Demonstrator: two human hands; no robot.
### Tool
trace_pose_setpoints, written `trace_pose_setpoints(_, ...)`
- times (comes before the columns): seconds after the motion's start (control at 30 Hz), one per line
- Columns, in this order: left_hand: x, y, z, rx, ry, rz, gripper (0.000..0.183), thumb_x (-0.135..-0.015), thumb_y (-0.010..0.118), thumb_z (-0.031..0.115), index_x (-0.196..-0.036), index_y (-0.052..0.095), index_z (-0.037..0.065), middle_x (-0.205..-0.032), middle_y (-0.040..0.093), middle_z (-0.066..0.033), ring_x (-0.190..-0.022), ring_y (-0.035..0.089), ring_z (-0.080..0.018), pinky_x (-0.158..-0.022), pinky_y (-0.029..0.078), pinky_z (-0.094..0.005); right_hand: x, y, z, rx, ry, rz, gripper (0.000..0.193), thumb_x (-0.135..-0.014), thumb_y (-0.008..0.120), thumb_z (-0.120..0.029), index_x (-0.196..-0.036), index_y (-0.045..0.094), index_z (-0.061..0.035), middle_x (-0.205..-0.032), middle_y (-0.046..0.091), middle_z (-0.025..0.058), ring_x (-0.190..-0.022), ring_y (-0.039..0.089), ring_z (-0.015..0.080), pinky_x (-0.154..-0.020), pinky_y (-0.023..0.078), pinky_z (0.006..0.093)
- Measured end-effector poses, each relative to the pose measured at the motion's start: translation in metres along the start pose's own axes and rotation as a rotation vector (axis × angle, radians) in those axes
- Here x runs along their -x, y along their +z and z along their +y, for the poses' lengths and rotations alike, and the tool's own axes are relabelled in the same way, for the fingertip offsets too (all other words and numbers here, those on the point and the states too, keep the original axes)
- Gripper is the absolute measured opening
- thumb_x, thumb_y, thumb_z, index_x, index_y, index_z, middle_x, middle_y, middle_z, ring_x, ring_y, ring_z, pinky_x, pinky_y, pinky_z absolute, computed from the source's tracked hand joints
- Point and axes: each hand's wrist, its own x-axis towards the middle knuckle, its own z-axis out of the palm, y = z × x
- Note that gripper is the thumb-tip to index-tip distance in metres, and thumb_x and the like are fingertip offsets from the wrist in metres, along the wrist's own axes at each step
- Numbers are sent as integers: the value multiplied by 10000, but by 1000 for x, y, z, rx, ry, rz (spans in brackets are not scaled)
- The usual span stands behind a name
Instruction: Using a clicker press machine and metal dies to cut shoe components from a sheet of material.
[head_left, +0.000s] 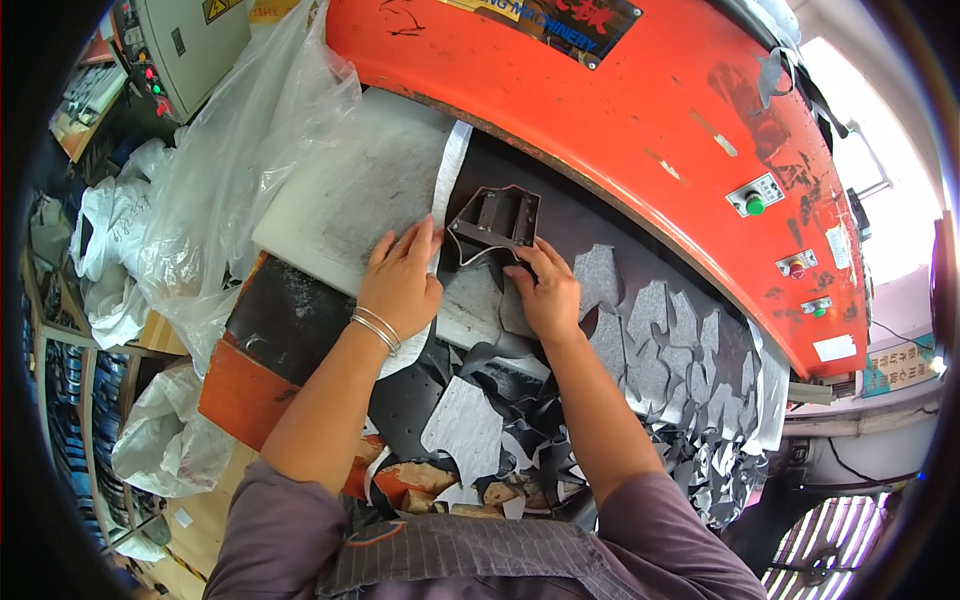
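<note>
My right hand (549, 292) pinches the near right edge of a dark metal cutting die (487, 236), an angular outline with inner crossbars. The die lies on a black sheet of material (490, 165) with a pale edge. My left hand (402, 277) rests with its fingers stretched out at the left edge of that sheet, beside a thick whitish cutting board (345, 180). Grey-backed cut pieces (655, 325) and a grey patch (472, 300) lie around and below the die. The tips of my right thumb and fingers are partly hidden against the metal.
A large orange press beam (600, 110) arches over the far side, with a green button (754, 204) and a red one (796, 269). Offcuts (465, 430) heap at the near edge. Clear plastic sheeting (225, 190) hangs left, near a grey control cabinet (195, 50).
</note>
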Motion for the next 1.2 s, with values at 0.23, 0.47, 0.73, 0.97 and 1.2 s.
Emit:
trace_pose_setpoints(0.23,-11,-5,0,-63,8,-2,684,-787,473,109,-1407,243,-62,-1365,517,-70,-1317,397,-241,-1128,200,-429,-7,0,3,65,-65,28,266,-728,714,-96,-984,656,-56,-1043,671,165,-1082,596,338,-909,484,400)
trace_pose_setpoints(0.47,-35,-10,-3,252,-120,336,601,-774,547,81,-1351,402,-3,-1230,600,-151,-1157,541,-298,-1039,364,-413,-18,-85,3,-151,92,1,721,-727,777,-193,-1348,439,-49,-1351,476,209,-1268,445,365,-1041,378,405)
trace_pose_setpoints(0.73,-137,61,201,536,221,-142,253,-842,591,144,-1070,648,50,-1002,671,-160,-915,660,-274,-816,520,-377,-4,-325,203,-32,370,941,588,-988,464,-358,-1423,322,12,-1468,335,185,-1352,325,276,-1107,246,374)
trace_pose_setpoints(0.97,-220,90,374,263,663,-44,296,-872,539,268,-726,673,49,-689,647,-185,-701,650,-362,-678,520,-449,14,-480,382,259,798,1411,855,-921,308,-627,-1308,376,133,-1388,285,377,-1296,340,442,-1075,274,505)
trace_pose_setpoints(1.2,-196,90,311,384,423,-91,310,-901,513,289,-737,580,34,-708,602,-208,-747,601,-419,-680,482,-490,16,-453,345,-270,614,1029,915,-899,383,-653,-1496,85,-26,-1571,15,159,-1439,110,303,-1143,145,436)
